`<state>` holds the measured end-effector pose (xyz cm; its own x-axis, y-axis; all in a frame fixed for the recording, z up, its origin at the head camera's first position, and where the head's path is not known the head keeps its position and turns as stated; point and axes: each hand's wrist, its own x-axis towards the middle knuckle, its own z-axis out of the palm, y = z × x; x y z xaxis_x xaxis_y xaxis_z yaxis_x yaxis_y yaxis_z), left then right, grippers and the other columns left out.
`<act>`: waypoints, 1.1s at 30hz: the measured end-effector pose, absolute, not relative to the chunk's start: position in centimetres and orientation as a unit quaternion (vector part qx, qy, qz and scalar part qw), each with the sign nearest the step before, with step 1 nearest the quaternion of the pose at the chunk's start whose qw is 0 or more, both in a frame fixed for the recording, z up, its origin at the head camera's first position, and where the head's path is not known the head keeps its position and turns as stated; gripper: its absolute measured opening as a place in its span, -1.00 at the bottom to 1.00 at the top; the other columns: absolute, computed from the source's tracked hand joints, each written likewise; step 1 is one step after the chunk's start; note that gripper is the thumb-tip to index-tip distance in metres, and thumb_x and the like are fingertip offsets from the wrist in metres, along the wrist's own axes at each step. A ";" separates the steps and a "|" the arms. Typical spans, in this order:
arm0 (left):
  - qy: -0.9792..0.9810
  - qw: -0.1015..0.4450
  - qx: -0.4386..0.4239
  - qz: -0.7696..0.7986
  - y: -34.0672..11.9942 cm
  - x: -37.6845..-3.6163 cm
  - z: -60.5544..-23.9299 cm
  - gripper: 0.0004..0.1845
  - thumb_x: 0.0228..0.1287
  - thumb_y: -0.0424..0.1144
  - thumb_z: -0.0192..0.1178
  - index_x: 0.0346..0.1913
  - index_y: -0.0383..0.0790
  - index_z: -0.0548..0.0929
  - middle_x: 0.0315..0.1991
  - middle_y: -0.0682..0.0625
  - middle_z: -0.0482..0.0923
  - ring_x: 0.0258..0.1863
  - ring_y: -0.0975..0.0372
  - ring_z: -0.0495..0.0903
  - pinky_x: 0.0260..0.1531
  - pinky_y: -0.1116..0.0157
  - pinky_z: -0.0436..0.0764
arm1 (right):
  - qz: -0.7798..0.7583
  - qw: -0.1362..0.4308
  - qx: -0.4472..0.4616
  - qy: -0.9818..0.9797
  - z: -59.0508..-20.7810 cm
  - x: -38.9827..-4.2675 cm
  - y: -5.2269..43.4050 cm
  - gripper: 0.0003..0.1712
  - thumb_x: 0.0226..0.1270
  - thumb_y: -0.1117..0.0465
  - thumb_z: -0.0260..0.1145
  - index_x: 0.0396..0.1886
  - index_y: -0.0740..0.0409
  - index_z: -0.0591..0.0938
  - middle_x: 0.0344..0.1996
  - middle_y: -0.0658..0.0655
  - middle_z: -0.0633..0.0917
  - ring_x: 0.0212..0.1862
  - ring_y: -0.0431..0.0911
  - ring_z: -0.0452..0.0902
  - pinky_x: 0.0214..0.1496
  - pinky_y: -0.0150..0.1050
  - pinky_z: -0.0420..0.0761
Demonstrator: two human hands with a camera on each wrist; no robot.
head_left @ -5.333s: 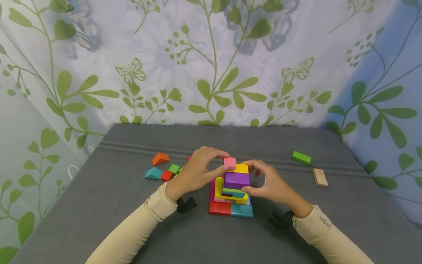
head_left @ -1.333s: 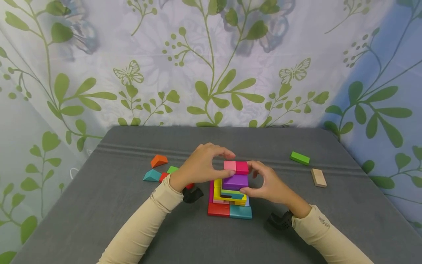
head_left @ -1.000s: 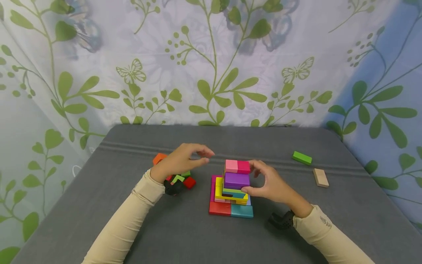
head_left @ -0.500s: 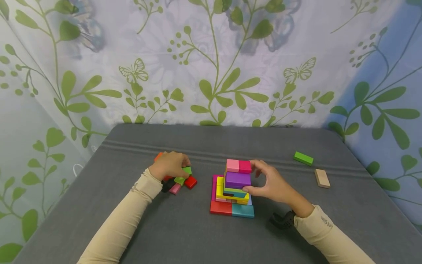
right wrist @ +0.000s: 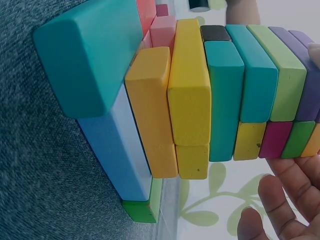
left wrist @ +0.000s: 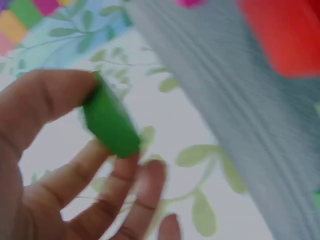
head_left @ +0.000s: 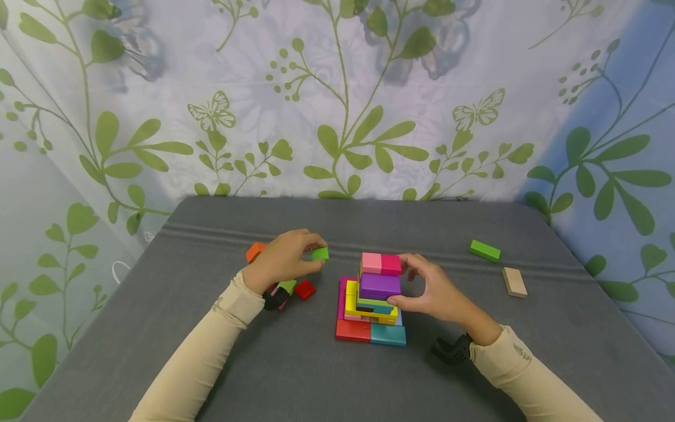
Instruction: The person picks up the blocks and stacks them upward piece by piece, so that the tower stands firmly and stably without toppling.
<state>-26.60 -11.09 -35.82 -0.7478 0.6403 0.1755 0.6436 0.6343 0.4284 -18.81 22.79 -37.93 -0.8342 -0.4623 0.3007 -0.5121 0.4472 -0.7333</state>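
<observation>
Bright-green block pinched aloft in the left hand

Near it stands an upright stepped tower of smooth multicoloured blocks, red and teal at the front base, pink and crimson on top, gripped near its top by the right hand.

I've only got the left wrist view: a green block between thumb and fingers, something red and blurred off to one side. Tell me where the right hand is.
Observer: The right hand is at the block tower, thumb on its near side and fingers farther back.
Operator: Describe the top of that tower.
Observer: It is topped by a pink block and a crimson block, side by side.
Operator: Now report what lies loose to the right of that hand.
Observer: A long green block and a plain wooden block, both on the grey table.
</observation>
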 end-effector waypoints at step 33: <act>-0.770 0.283 -0.532 -0.208 -5.4 -21.1 -33.9 -0.64 0.18 -0.02 0.66 -0.09 -0.16 0.85 -0.21 0.02 0.70 -0.18 0.16 0.57 -0.06 0.23 0.60 | 0.456 0.029 0.308 -0.835 -38.1 -19.1 22.9 -0.33 0.19 0.20 0.64 0.26 0.28 0.60 0.01 0.08 0.67 -0.04 0.20 0.51 -0.03 0.02 0.62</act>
